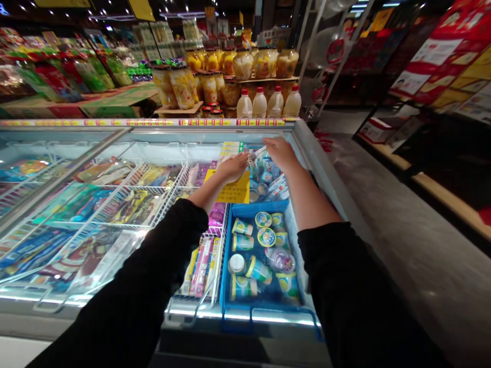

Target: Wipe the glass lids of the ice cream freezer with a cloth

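My left hand [235, 167] reaches over the far right part of a chest freezer, its fingers closed at a small whitish item [251, 156] that I cannot make out. Just right of it and slightly higher, my right hand [279, 152] bends toward the same spot, fingers together by a pale, narrow piece. Below my left hand is a yellow printed sign [233, 189]. Wrapped blue-and-white packs [268, 176] lie under both hands. Nearer to me, a blue plastic basket [226, 255] holds several ice cream cups [242, 242] and a clear purple-tinted container [282, 259].
White wire dividers [155, 217] split the freezer to the left, with bagged frozen goods between them. The freezer's frame [326, 189] runs along the right. Beyond its back edge stand red-capped bottles [260, 104] and fruit jars [245, 65]. Grey floor [383, 214] lies to the right.
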### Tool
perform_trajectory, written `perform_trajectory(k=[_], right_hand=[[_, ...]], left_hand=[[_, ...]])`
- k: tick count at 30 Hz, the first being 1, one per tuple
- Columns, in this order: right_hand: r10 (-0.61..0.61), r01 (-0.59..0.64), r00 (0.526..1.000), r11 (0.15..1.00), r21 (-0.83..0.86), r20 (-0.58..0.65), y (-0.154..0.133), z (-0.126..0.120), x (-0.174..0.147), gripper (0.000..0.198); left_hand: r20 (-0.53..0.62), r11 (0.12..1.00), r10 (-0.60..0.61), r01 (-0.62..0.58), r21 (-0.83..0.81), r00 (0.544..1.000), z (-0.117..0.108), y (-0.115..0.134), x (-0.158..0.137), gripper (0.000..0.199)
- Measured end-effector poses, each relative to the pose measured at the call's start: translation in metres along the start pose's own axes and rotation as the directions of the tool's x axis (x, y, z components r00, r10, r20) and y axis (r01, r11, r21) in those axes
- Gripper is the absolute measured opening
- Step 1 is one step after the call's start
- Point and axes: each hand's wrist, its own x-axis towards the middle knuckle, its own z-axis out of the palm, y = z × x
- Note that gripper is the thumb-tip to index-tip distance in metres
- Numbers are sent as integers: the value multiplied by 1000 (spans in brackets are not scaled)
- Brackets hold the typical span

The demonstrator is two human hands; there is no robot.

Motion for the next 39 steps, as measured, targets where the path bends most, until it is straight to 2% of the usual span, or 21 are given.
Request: perform_trajectory(k=[4, 8, 12, 16, 21, 24, 28, 31, 35, 39], right_hand=[[86, -79, 994, 993, 82, -73, -7, -9, -19, 45], [84, -81, 996, 994, 80, -39, -12, -13, -38, 46], [74, -74, 997, 997, 15, 11, -19, -13, -55, 47], [50, -48, 995, 998, -28, 82, -31, -19, -78, 49], [86, -91, 995, 990, 112, 42, -41, -29, -118, 50], [80, -87, 996, 982, 166, 45, -48, -36, -144, 50], [52, -56, 998, 988, 146, 29, -58, -43, -170, 50], [47, -49, 999, 993, 103, 23, -62, -45, -176, 49], [51, -51, 999, 994, 101, 3, -62, -45, -174, 49], [16, -19, 1000, 995, 99, 25, -62, -44, -171, 48]], left_hand=[[27, 996, -90, 90, 2, 996, 0, 18, 10, 59], [42, 1000, 25, -25, 3, 999, 11, 29, -22, 59], [65, 990, 139, -139, 9, 988, 12, 20, -50, 58], [103, 999, 37, -39, 23, 994, 0, 14, -40, 58], [45, 998, -56, 55, 17, 997, 0, 35, -29, 59], [67, 1000, 3, -3, 3, 998, 10, 42, -48, 59], [89, 991, 134, -131, -35, 987, 13, 32, -73, 59], [100, 998, 61, -58, -29, 993, 7, 24, -70, 60], [37, 998, -67, 67, -15, 997, 3, 24, -53, 59], [14, 997, -78, 78, -22, 997, 11, 37, -58, 60]])
